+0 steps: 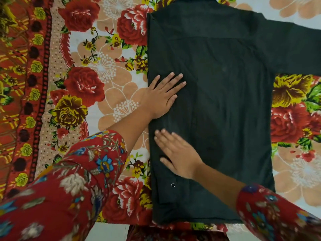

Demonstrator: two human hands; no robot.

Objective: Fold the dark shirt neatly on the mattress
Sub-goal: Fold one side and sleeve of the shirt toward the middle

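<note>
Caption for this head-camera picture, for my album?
Left hand and right hand flat on the half-folded dark shirt, one sleeve spread over the mattress.

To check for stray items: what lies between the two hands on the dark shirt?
Only dark shirt fabric, with nothing resting on it. The head view shows the left hand and right hand flat on its folded side, apart.

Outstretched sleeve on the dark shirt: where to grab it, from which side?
Probably pinch the sleeve at its lower edge, far out from the body, coming from the right with the right hand. It lies flat, edge free over the sheet; the cuff is out of view.
</note>
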